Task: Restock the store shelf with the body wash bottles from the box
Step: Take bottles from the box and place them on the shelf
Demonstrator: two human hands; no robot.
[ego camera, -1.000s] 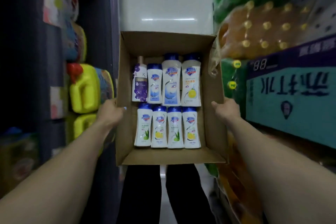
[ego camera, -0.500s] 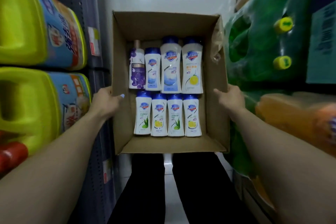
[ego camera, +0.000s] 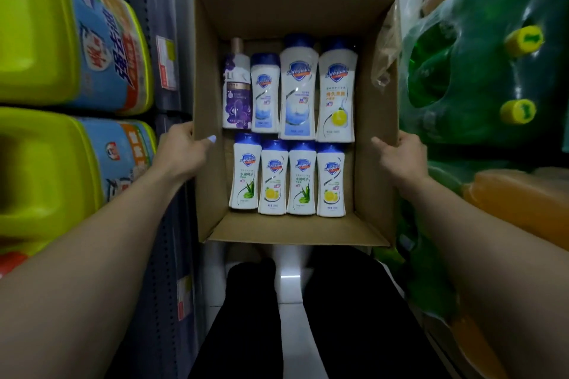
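I hold an open cardboard box out in front of me above the floor. My left hand grips its left wall, thumb over the rim. My right hand grips its right wall. Inside lie several white body wash bottles with blue caps, in two rows. The far row also has one purple bottle at its left. The near row alternates green aloe and yellow lemon labels.
Large yellow-green detergent jugs fill the shelf on my left, with a grey shelf upright and price tags beside the box. Shrink-wrapped green soda bottles and orange ones crowd the right. My black-clad legs stand on white tile below.
The view has closed in on the shelves and the box sits a little lower and nearer. Both hands have kept their grip on the box walls.
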